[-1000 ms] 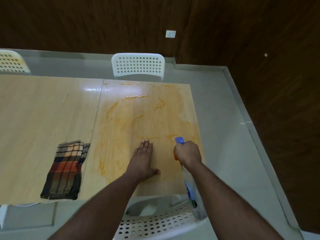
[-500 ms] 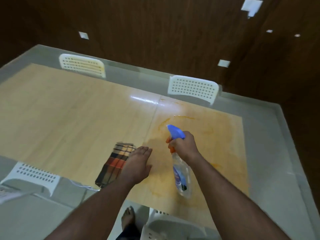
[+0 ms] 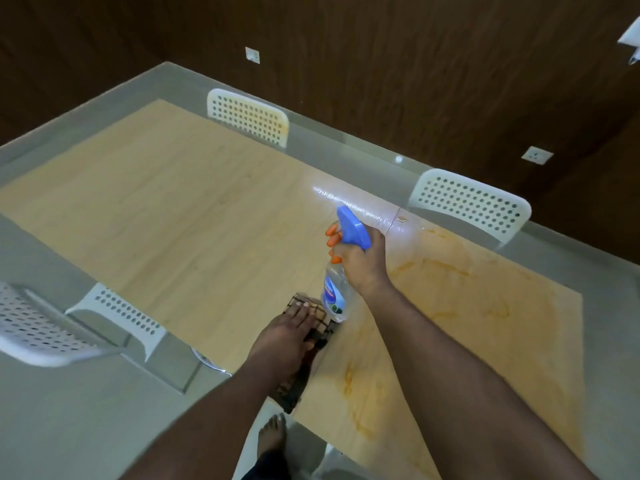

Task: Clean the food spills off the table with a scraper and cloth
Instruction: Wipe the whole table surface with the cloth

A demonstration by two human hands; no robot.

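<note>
My right hand (image 3: pixel 360 263) grips a clear spray bottle (image 3: pixel 334 294) with a blue head and orange trigger, held above the light wooden table (image 3: pixel 194 223). My left hand (image 3: pixel 285 336) lies flat, fingers straight, on a dark plaid cloth (image 3: pixel 299 379) near the table's front edge. Orange smeared food stains (image 3: pixel 446 292) cover the right part of the table. No scraper is in view.
White perforated chairs stand at the far side (image 3: pixel 247 116), the far right (image 3: pixel 469 202) and the near left (image 3: pixel 114 317), with another at the left edge (image 3: pixel 31 327). My bare foot (image 3: pixel 272 434) shows on the grey floor below the table edge. Dark wooden walls surround.
The view swung left. My left hand moved from the bare table onto the plaid cloth. My right hand lifted the spray bottle and carried it left, over the cloth's end.
</note>
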